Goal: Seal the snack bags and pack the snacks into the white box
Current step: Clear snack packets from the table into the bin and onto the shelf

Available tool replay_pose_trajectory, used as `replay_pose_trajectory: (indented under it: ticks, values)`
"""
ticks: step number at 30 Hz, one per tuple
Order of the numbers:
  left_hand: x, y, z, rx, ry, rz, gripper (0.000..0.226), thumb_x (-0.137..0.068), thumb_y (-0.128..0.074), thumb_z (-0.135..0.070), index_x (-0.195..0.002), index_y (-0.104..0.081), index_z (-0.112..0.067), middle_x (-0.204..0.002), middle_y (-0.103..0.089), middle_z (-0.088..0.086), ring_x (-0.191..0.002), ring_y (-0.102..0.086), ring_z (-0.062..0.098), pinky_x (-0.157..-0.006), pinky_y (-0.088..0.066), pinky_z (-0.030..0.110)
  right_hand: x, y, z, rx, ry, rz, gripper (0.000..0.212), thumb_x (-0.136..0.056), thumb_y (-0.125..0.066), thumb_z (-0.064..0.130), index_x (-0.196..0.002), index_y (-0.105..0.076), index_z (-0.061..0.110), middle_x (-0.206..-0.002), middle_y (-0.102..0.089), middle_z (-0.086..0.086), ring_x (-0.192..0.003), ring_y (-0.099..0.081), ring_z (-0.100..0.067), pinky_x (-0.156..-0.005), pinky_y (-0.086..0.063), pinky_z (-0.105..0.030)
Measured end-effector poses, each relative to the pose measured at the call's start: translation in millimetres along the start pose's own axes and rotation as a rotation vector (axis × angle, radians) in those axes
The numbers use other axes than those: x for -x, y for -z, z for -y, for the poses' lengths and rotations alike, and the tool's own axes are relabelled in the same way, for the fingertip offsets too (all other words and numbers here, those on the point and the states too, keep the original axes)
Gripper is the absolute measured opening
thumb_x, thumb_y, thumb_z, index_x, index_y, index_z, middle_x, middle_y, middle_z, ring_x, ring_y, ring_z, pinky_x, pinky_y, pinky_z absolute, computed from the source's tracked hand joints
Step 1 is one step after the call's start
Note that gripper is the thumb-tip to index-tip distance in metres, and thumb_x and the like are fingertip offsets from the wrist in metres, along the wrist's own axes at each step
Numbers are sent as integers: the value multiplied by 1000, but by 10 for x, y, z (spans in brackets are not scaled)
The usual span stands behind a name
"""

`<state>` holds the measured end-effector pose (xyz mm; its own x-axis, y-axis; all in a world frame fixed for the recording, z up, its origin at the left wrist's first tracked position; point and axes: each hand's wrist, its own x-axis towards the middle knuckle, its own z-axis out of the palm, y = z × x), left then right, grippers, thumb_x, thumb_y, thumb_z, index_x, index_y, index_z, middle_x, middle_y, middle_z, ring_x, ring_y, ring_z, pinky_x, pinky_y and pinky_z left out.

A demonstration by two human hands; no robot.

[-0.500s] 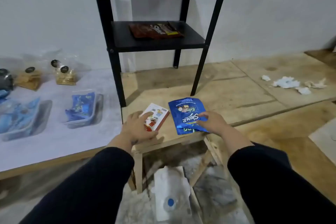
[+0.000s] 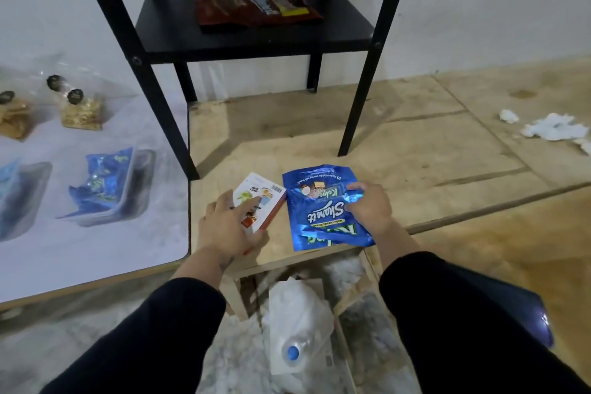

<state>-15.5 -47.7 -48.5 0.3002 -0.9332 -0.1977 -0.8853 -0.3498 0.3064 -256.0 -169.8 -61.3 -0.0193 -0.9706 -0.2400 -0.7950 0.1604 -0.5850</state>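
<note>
Black sleeves are reaching forward from you over the wooden tabletop (image 2: 415,144). Your left hand (image 2: 228,227) is closing on the small white snack box (image 2: 259,198), thumb under its near edge and fingers lying across its top. Your right hand (image 2: 367,206) is pinching the blue snack bag (image 2: 319,211), which is lying flat just beside the box. Farther back, a brown snack packet (image 2: 256,6) is resting on the black shelf (image 2: 256,38).

Glossy crinkled foil blue snack bag (image 2: 323,211); matt card small box (image 2: 260,200); rough bare plywood platform (image 2: 415,153); matt black shelf (image 2: 256,32).
</note>
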Motion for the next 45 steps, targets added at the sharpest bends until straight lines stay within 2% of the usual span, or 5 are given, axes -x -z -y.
replay_pose_trajectory:
  ticks: [8, 12, 21, 30, 45]
  values:
    - [238, 138, 142, 150, 45, -115, 63, -77, -65, -46, -136, -42, -46, -150, -30, 5, -133, -30, 29, -107, -33, 41, 241, 227, 176, -652, -153, 211, 45, -78, -62, -17, -115, -67, 9, -123, -62, -17, -100, -66, -30, -86, -57, -36]
    - [501, 407, 306, 182, 41, -216, 62, -77, -66, -43, -135, -45, -45, -147, -33, 3, -130, -33, 27, -105, -36, 40, 690, 404, 567, -641, -82, 270, 45, -80, -63, -13, -116, -67, 13, -107, -68, -13, -76, -67, -19, -52, -56, -16]
    - [1694, 1198, 1448, 149, 181, -406, 65, -76, -66, -48, -136, -41, -48, -150, -30, 4, -135, -30, 27, -106, -35, 44, 1997, 77, 1621, -697, 93, 359, 44, -81, -62, -13, -113, -69, 16, -111, -62, -12, -87, -67, -26, -74, -57, -32]
    - [3399, 1577, 3214, 123, 514, -518, 67, -75, -64, -57, -136, -38, -50, -151, -28, 4, -135, -30, 28, -107, -35, 45, 3576, -1138, 2820, -589, 310, 603, 47, -81, -61, -14, -121, -63, 9, -114, -62, -12, -74, -61, -12, -53, -50, -17]
    - [5228, 1257, 5491, 353, 1139, -524, 69, -71, -61, -56, -137, -43, -43, -149, -31, 6, -131, -32, 31, -105, -36, 41, 5408, -3838, 4544, -209, 596, 1069, 41, -79, -65, -11, -108, -71, 18, -113, -67, -11, -91, -67, -26, -87, -55, -38]
